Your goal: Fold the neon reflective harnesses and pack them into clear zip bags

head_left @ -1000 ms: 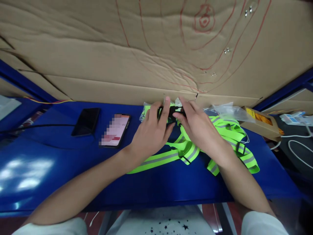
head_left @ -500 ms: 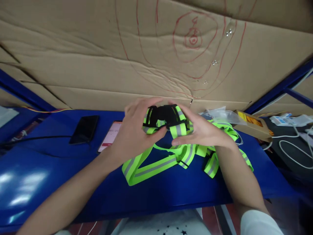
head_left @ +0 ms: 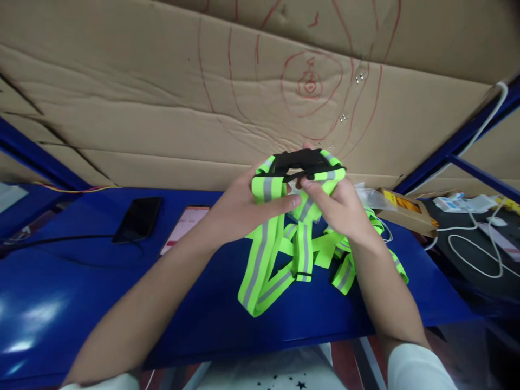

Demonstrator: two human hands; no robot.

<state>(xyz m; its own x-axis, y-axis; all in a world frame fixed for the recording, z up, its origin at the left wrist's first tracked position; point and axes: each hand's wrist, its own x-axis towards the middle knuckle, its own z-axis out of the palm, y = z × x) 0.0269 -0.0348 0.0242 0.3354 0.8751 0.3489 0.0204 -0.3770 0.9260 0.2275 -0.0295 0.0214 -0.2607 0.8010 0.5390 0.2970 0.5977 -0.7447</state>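
Both hands hold a reflective strap [head_left: 257, 254], neon green with a grey stripe, by its black buckle [head_left: 303, 158] end above the table. My left hand [head_left: 252, 208] grips the left side, its thumb stretched across the green webbing. On the right side, my right hand [head_left: 341, 203] pinches the webbing just below the buckle with its thumb. The fingers behind the strap are mostly hidden. Loops of the strap hang down to the blue table, and a small black slider [head_left: 303, 274] shows on one loop. More green webbing [head_left: 344, 275] lies bunched by my right forearm.
On the left of the blue table [head_left: 195, 314] lie a black phone [head_left: 138, 218] with a cable and a phone with a lit screen [head_left: 184, 227]. A cardboard box [head_left: 408, 211] and clear plastic bag [head_left: 376, 197] sit at right. A cardboard wall [head_left: 162, 130] stands behind.
The buckle end has been raised and shifted right, with its black part turned upward. My right thumb now presses below the buckle, and the strap's loops hang longer. The view has shifted slightly.
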